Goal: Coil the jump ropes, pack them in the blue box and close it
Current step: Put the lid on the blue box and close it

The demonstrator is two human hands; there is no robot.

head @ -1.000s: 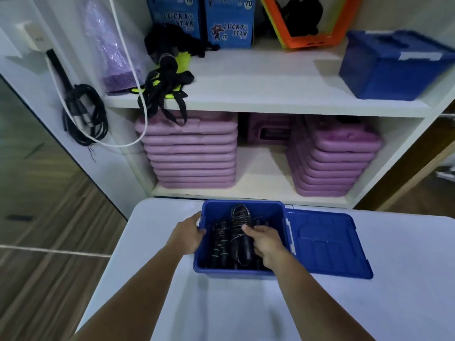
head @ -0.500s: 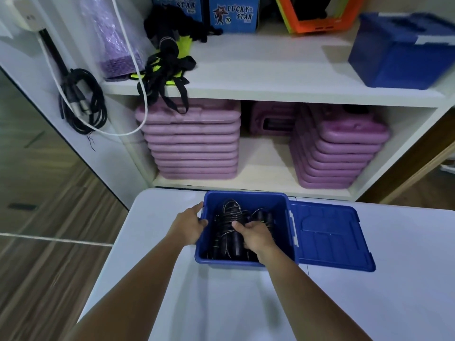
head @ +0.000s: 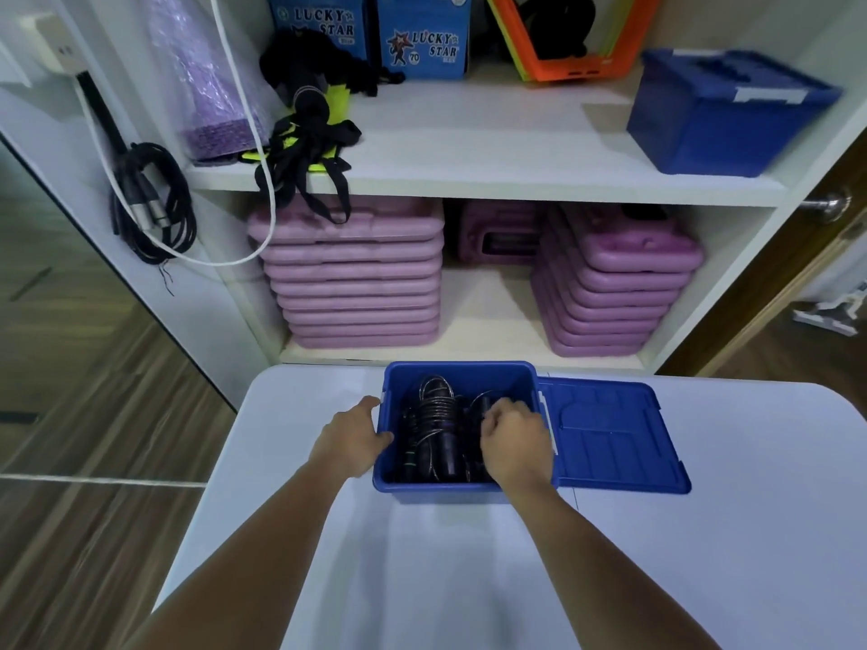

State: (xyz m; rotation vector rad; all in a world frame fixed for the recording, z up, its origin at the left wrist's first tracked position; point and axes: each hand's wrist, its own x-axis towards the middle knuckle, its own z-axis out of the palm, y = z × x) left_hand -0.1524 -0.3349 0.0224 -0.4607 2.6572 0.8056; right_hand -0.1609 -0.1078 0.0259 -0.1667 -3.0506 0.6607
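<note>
The blue box [head: 460, 367] stands open at the far edge of the white table [head: 469, 579]. Its hinged lid [head: 610, 433] lies flat on the table to the right. Several coiled black jump ropes [head: 434, 415] with their handles fill the inside. My left hand [head: 352, 433] grips the box's left wall, thumb hooked over the rim. My right hand [head: 516, 438] is down inside the right half of the box, its fingers curled over a rope loop there. The fingertips are hidden.
Behind the table is a white shelf unit with two stacks of pink cases [head: 352, 283] [head: 610, 293]. A second, closed blue box [head: 722, 114] sits on the upper shelf. Black cables [head: 150, 204] hang on the left. The table's left edge drops to a wooden floor.
My right hand has shifted from the rope bundle in the middle of the box to its right side. My left hand stays on the left wall. The camera view has tilted down slightly.
</note>
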